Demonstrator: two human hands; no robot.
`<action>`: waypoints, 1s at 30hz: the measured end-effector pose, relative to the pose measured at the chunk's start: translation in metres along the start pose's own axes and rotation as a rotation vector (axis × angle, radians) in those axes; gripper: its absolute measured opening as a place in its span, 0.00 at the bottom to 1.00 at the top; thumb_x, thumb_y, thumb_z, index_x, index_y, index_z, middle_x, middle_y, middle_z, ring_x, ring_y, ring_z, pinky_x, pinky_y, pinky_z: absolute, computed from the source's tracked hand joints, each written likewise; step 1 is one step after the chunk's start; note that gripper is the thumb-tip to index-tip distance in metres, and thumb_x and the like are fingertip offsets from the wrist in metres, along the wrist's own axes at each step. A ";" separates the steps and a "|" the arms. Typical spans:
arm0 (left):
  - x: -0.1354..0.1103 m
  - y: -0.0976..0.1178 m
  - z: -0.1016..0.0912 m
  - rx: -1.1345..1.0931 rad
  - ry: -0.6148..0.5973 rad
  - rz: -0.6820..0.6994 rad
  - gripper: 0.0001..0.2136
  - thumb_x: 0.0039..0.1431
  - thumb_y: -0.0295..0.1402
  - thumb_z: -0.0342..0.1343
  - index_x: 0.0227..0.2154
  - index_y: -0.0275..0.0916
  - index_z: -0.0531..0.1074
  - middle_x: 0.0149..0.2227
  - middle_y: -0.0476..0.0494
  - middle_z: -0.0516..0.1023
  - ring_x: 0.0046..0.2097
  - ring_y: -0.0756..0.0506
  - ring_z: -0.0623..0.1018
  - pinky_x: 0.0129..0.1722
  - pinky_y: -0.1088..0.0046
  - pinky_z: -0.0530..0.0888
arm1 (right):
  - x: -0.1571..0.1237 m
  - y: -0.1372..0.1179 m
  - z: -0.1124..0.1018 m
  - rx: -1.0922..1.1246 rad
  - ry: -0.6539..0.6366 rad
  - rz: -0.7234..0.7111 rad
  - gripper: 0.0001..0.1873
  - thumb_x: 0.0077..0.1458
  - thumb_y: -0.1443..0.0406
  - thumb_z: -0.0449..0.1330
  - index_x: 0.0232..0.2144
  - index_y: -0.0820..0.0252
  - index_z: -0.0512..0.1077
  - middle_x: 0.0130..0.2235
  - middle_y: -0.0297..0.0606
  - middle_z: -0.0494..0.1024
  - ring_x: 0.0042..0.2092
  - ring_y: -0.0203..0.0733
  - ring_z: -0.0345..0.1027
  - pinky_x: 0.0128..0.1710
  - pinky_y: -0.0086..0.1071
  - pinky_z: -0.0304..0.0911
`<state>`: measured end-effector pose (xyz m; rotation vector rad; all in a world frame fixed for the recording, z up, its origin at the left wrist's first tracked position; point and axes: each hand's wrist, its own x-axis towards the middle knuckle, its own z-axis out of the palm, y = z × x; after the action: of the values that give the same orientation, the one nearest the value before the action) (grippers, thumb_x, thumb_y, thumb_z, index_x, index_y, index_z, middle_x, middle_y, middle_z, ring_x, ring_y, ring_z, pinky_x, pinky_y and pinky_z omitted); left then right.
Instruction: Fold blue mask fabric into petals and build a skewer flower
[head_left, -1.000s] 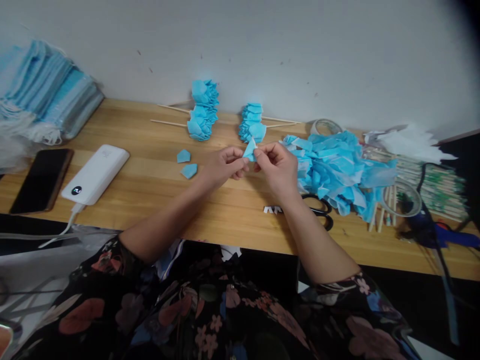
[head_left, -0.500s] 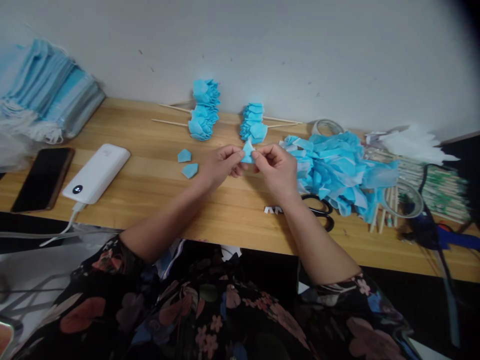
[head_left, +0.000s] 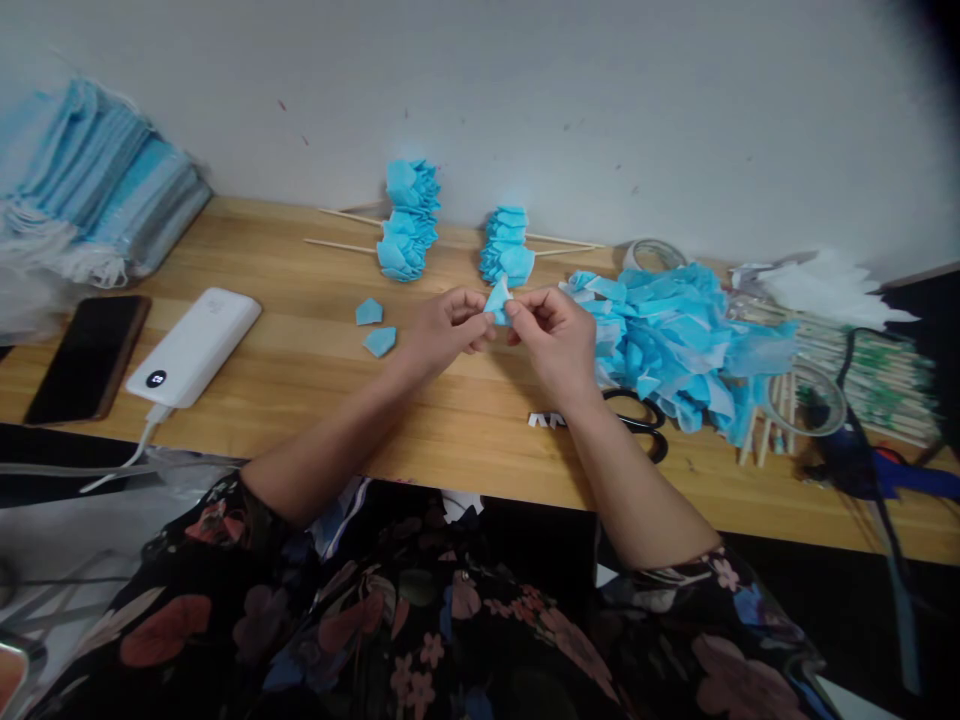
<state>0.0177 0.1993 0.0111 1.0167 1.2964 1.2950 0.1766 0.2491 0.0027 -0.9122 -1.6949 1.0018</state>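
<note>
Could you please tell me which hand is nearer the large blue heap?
Right: the right hand is just beside the blue heap; the left hand is farther away, beyond the right one.

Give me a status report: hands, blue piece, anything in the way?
Left hand and right hand both pinching one small blue piece. Two loose blue pieces near left hand. Scissors partly hidden by right forearm. Hands unobstructed.

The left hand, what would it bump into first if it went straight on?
Past the blue piece it pinches, the left hand would probably meet the right hand, though depth is unclear.
</note>
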 end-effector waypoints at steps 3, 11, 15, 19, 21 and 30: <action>0.001 -0.001 0.000 -0.013 0.005 0.015 0.07 0.62 0.23 0.61 0.30 0.37 0.69 0.24 0.54 0.79 0.23 0.56 0.74 0.27 0.81 0.71 | 0.000 0.002 0.001 0.049 -0.013 -0.004 0.10 0.60 0.57 0.66 0.31 0.54 0.74 0.26 0.28 0.76 0.25 0.34 0.68 0.28 0.33 0.64; -0.002 -0.001 -0.002 -0.097 -0.029 -0.006 0.07 0.65 0.27 0.60 0.30 0.36 0.71 0.26 0.51 0.80 0.25 0.56 0.76 0.29 0.81 0.74 | 0.001 0.008 0.003 0.103 -0.077 0.006 0.20 0.57 0.57 0.69 0.51 0.49 0.73 0.35 0.30 0.82 0.33 0.40 0.77 0.36 0.38 0.76; -0.002 0.001 -0.002 -0.079 -0.011 -0.020 0.10 0.66 0.28 0.60 0.28 0.36 0.71 0.27 0.50 0.81 0.24 0.56 0.76 0.28 0.81 0.73 | 0.001 0.013 0.000 0.034 -0.077 -0.010 0.23 0.59 0.60 0.67 0.56 0.49 0.72 0.35 0.31 0.80 0.31 0.40 0.74 0.35 0.40 0.76; -0.002 0.003 -0.002 -0.075 0.014 -0.029 0.11 0.69 0.26 0.55 0.28 0.36 0.72 0.26 0.51 0.80 0.24 0.56 0.75 0.28 0.81 0.72 | 0.002 0.017 -0.002 -0.018 -0.085 -0.027 0.25 0.61 0.60 0.65 0.60 0.49 0.72 0.35 0.32 0.78 0.31 0.41 0.73 0.37 0.43 0.77; -0.003 0.004 -0.001 -0.085 0.022 -0.033 0.10 0.70 0.27 0.55 0.30 0.36 0.73 0.27 0.51 0.80 0.24 0.56 0.75 0.28 0.81 0.72 | 0.002 0.015 -0.002 -0.017 -0.081 -0.032 0.24 0.62 0.60 0.64 0.60 0.49 0.72 0.35 0.32 0.78 0.31 0.41 0.73 0.37 0.43 0.77; -0.001 -0.002 -0.002 -0.065 0.020 0.006 0.14 0.66 0.35 0.64 0.26 0.37 0.69 0.27 0.50 0.81 0.25 0.56 0.76 0.28 0.81 0.72 | -0.001 0.004 0.004 0.077 -0.063 0.014 0.10 0.57 0.60 0.66 0.43 0.50 0.76 0.35 0.30 0.79 0.32 0.38 0.71 0.32 0.35 0.72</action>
<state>0.0158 0.1981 0.0090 0.9656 1.2593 1.3464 0.1737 0.2486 -0.0020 -0.8512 -1.6918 1.1083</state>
